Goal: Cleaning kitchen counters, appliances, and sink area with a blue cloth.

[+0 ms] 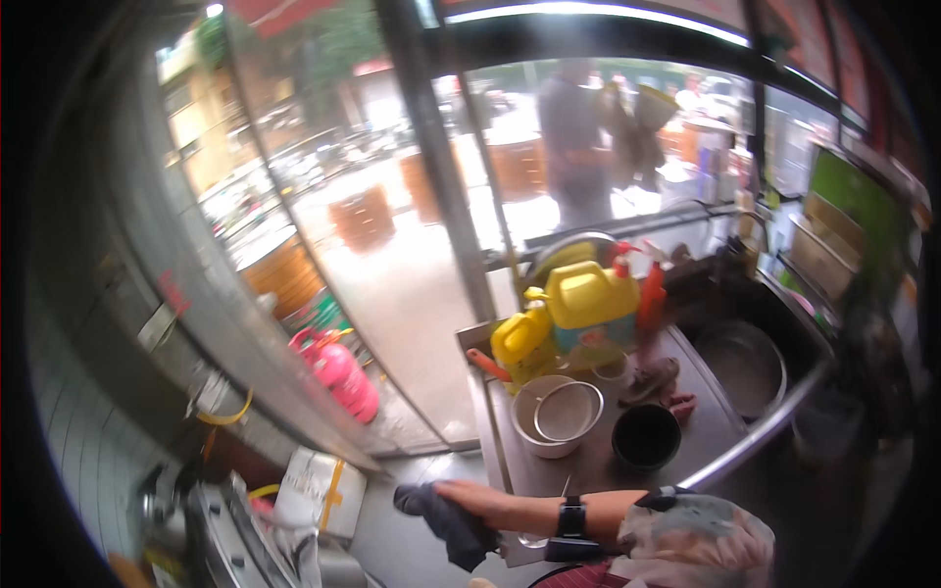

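Note:
My right hand grips a dark grey cloth, which hangs down from its fingers. A black watch sits on that wrist, below a patterned sleeve. The hand is just off the near left corner of a stainless steel sink counter. Only a small patch of skin, perhaps my left hand, shows at the bottom edge. On the counter, a white tub has a round mesh strainer in its mouth. Beside it stands a black round container.
Yellow jugs and a red spray bottle line the counter's back. The sink at right holds a metal basin. A taped white box lies at lower left. Beyond the glass are a pink gas cylinder and a blurred person.

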{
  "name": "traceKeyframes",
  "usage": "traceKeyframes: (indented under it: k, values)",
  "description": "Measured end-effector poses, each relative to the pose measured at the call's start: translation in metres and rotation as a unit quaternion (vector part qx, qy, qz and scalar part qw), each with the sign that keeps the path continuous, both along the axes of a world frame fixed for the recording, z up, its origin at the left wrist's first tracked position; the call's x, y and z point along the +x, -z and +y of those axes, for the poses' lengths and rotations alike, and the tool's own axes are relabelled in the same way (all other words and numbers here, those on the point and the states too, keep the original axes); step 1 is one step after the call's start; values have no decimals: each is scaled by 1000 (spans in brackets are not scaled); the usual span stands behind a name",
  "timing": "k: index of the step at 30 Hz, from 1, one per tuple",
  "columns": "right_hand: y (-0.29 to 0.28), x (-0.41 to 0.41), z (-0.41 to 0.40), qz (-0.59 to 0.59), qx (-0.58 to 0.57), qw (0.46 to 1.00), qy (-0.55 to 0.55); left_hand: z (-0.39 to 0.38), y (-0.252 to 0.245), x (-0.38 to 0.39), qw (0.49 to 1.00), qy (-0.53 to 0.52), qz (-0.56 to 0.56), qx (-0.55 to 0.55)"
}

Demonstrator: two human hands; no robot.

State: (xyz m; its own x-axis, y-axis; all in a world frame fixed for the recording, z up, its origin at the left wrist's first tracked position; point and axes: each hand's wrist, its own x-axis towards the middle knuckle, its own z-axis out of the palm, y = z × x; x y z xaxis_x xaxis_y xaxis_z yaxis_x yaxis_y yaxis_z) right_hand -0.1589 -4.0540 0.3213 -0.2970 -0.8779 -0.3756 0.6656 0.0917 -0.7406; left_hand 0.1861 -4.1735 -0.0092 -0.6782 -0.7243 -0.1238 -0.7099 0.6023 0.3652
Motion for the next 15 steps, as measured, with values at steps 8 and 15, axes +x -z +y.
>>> traceKeyframes:
  k: [8,15]
  values:
    - [42,12,-114,-8,147,989,25,-162,14,-118,982,181,5,49]
    - [105,7,-146,-126,259,935,206,-240,24,-153,965,246,14,85]
